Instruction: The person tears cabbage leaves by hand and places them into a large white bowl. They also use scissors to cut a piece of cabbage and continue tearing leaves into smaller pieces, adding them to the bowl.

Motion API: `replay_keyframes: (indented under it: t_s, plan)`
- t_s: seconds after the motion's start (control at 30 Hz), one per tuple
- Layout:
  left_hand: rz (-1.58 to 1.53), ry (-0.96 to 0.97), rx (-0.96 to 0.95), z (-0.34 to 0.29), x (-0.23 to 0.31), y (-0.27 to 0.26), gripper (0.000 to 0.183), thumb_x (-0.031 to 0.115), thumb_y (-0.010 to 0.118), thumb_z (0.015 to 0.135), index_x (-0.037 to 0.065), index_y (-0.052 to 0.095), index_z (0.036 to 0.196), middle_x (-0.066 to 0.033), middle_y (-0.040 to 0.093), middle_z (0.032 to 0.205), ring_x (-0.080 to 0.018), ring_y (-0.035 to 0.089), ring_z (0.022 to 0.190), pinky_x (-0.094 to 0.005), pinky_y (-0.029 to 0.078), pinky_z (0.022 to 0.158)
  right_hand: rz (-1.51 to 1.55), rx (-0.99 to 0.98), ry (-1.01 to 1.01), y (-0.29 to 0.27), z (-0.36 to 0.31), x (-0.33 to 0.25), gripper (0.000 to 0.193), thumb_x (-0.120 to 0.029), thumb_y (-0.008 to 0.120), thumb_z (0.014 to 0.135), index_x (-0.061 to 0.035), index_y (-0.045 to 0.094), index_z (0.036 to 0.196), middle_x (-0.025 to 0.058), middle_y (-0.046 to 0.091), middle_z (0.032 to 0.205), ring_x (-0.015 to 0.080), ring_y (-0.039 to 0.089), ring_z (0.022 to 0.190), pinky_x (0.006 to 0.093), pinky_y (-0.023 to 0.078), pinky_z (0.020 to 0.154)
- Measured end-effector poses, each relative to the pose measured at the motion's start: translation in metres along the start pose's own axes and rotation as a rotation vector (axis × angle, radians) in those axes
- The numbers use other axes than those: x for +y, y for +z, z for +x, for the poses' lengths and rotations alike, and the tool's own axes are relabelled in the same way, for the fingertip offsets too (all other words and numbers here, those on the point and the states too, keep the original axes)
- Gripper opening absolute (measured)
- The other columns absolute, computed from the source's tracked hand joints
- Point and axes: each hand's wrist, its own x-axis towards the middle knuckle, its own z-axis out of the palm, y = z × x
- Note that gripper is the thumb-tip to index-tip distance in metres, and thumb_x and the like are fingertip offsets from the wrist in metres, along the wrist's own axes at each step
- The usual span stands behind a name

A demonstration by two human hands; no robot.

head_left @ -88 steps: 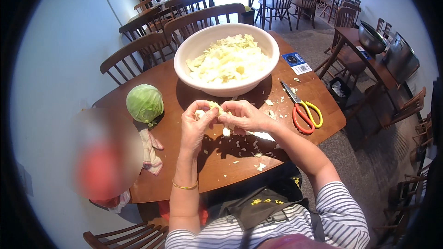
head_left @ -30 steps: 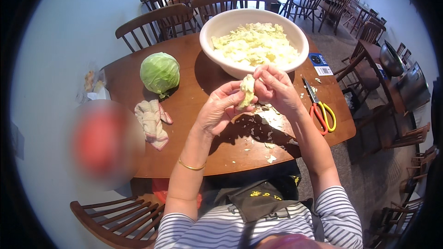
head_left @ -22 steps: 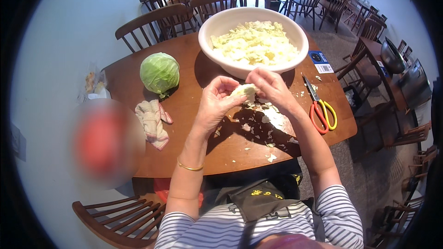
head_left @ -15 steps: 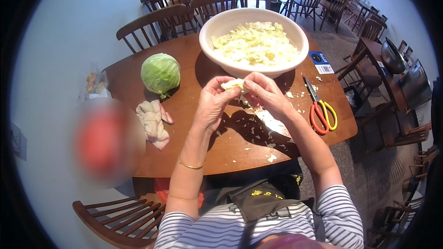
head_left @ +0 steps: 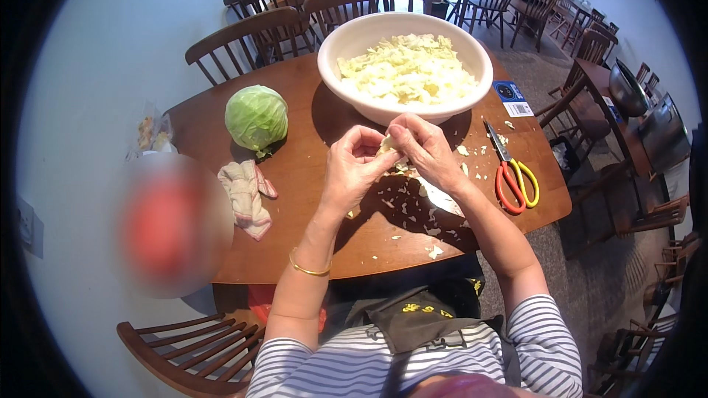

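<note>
Just in front of a large white bowl point(head_left: 335, 77), my left hand point(head_left: 355, 166) and my right hand point(head_left: 428, 151) meet over the table. Both are closed on one small pale piece of cabbage point(head_left: 387, 145), mostly covered by the fingers. Torn pale-green cabbage pieces point(head_left: 413, 66) are heaped inside the bowl. Below my hands, small cabbage scraps point(head_left: 435, 252) lie scattered, some near a white sheet-like thing point(head_left: 442, 197) partly hidden by my right forearm. Left of my hands sits a whole green cabbage point(head_left: 256, 118).
Scissors point(head_left: 509, 169) with red and yellow handles lie at the right of the wooden table point(head_left: 295, 258). Folded cloth gloves point(head_left: 245, 195) rest at the left, beside a blurred red thing point(head_left: 166, 225). A blue-and-white card point(head_left: 512, 98) is right of the bowl. Wooden chairs point(head_left: 247, 40) stand behind.
My left hand has shifted slightly right and its fingers have closed further round the cabbage piece, so less of it shows. The bowl, whole cabbage and scissors stay put.
</note>
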Motion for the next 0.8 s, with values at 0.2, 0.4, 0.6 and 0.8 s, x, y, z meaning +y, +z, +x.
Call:
replay_keyframes:
  t_s: [0.2, 0.4, 0.6, 0.8]
  plan:
    - [-0.118, -0.014, -0.056, 0.002, -0.001, -0.007, 0.016, 0.009, 0.071, 0.084, -0.002, 0.065, 0.094, -0.0052, 0.067, 0.085, -0.0068, 0.061, 0.075, -0.0213, 0.052, 0.067, 0.181, -0.039, 0.082, -0.006, 0.002, 0.01, 0.034, -0.037, 0.048, 0.1, -0.0056, 0.058, 0.092, -0.0049, 0.049, 0.069, 0.0025, 0.04, 0.057, 0.0182, 0.031, 0.049]
    - [-0.482, -0.124, -0.143, 0.004, -0.007, -0.012, 0.019, 0.014, 0.065, 0.09, -0.001, 0.064, 0.101, -0.0083, 0.068, 0.09, -0.0124, 0.065, 0.08, -0.0259, 0.055, 0.075, 0.685, -0.086, 0.256, -0.005, 0.001, -0.002, 0.032, -0.036, 0.044, 0.1, -0.0073, 0.056, 0.093, -0.0067, 0.041, 0.061, 0.002, 0.033, 0.05, 0.0174, 0.027, 0.047]
    - [-0.828, -0.263, -0.145, 0.005, -0.009, -0.012, 0.027, 0.015, 0.06, 0.092, -0.001, 0.057, 0.114, -0.0124, 0.064, 0.106, -0.019, 0.063, 0.093, -0.0299, 0.055, 0.082, 1.008, -0.142, 0.187, -0.017, 0.003, 0.002, 0.029, -0.031, 0.045, 0.1, -0.0039, 0.055, 0.098, -0.0034, 0.047, 0.065, 0.0032, 0.041, 0.051, 0.0173, 0.033, 0.045]
    - [-0.761, -0.205, -0.106, 0.009, -0.012, -0.006, 0.029, 0.014, 0.059, 0.093, -0.001, 0.053, 0.117, -0.0161, 0.062, 0.109, -0.0244, 0.061, 0.103, -0.0345, 0.051, 0.094, 0.141, 0.394, -0.391, -0.054, 0.025, -0.022, 0.031, -0.031, 0.044, 0.1, -0.0045, 0.055, 0.11, 0.0078, 0.062, 0.086, 0.0102, 0.058, 0.072, 0.0216, 0.048, 0.059]
